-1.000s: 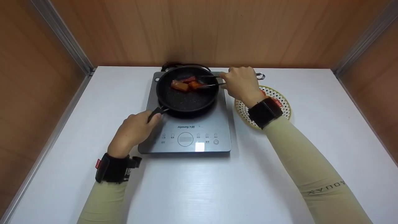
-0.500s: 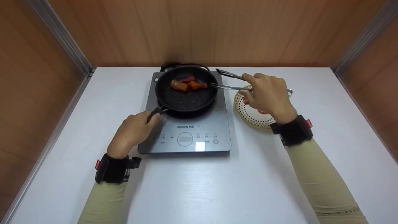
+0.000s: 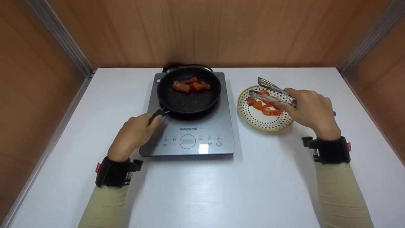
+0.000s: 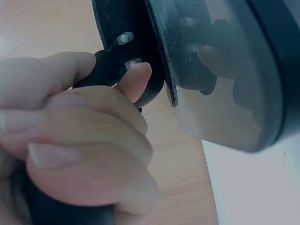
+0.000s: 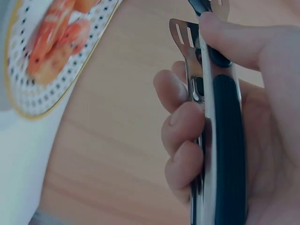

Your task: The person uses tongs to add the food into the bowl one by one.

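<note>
My left hand (image 3: 134,134) grips the black handle (image 3: 157,116) of a dark frying pan (image 3: 190,103), fingers curled round it in the left wrist view. Several reddish-brown pieces of food (image 3: 182,87) lie in the far half of the pan. The right hand (image 3: 311,109) holds metal tongs (image 3: 272,85), their tips apart above a dotted plate (image 3: 253,121) with a yellow rim. Shrimp-like orange pieces (image 3: 271,112) and other bits of food lie on that plate. Nothing shows between the tongs' tips. Dark grips line the tongs (image 5: 227,140) in the right wrist view.
Under the pan is a grey induction cooker (image 3: 207,133) with a touch panel at its front. A black cord (image 3: 171,67) lies behind it. Wooden panels (image 3: 202,31) enclose the white table (image 3: 196,193) at the back and both sides.
The right hand has moved right and toward the near side with the tongs, from the pan to over the plate. The left hand, the pan and its food have stayed in place.
</note>
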Available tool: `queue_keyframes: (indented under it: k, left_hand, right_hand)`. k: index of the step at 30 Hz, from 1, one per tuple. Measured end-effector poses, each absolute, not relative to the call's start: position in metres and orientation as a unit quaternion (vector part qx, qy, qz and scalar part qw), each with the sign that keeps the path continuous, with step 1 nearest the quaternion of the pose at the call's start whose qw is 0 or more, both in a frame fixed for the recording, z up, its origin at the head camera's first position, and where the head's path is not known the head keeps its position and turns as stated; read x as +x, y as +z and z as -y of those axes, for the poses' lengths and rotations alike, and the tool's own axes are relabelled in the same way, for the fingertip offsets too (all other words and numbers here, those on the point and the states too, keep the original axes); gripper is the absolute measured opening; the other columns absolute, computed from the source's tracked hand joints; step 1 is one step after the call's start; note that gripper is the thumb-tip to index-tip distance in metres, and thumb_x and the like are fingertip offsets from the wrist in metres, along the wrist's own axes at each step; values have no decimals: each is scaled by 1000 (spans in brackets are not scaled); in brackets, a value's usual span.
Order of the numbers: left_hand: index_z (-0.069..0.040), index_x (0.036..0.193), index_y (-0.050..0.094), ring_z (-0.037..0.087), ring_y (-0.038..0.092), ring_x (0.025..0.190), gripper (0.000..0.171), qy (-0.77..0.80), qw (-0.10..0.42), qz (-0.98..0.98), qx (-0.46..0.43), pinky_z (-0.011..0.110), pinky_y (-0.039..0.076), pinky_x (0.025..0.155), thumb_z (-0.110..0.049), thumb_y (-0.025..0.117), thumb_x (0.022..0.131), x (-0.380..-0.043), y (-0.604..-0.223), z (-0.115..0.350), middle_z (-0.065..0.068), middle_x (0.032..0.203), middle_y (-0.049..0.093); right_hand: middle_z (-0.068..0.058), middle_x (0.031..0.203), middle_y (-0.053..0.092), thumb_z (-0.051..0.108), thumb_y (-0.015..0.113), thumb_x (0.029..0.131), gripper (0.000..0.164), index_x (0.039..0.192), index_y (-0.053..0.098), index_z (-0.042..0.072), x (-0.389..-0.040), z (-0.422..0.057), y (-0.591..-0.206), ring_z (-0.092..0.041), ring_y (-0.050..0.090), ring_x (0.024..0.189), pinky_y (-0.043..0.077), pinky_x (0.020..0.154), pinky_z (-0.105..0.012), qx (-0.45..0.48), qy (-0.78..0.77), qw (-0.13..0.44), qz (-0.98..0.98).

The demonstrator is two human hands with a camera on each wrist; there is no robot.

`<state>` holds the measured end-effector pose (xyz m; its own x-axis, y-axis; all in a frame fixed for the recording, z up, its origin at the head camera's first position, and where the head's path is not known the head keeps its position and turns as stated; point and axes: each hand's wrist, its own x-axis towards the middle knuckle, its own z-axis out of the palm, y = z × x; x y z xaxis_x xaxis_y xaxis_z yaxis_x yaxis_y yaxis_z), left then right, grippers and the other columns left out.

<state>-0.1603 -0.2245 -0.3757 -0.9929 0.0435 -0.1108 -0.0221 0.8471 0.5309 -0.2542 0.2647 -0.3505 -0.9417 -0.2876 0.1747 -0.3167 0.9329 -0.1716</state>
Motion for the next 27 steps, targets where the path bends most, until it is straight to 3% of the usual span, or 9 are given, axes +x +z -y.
queue_keyframes:
  k: [7,15,23,27]
  left_hand:
    - [-11,96,55,27,56,76,43,282,62,-958,5,37,40,63,-48,43,114,-160,-376,225,5,78,52]
    - [-11,99,56,28,57,79,43,280,67,-958,6,38,41,66,-49,42,114,-161,-377,225,7,80,54]
    - [-11,99,55,28,56,79,44,281,69,-957,3,38,40,65,-50,42,114,-161,-377,225,6,80,52]
    - [-11,97,56,27,57,78,44,280,63,-958,4,37,41,64,-49,42,114,-161,-377,225,5,79,52]
  right_hand:
    - [-14,87,63,48,69,101,62,148,60,8,-255,-290,-353,-33,54,79,35,57,-43,125,99,70,985]
    - [-28,109,70,48,66,102,59,144,62,8,-258,-312,-362,-43,61,87,47,62,-58,95,97,28,990]
    - [-31,113,68,43,65,103,61,146,58,1,-261,-318,-369,-42,57,87,45,62,-51,62,106,-43,991]
    - [-33,118,67,45,63,103,63,147,57,0,-262,-319,-371,-44,57,91,46,66,-56,57,103,-50,992]
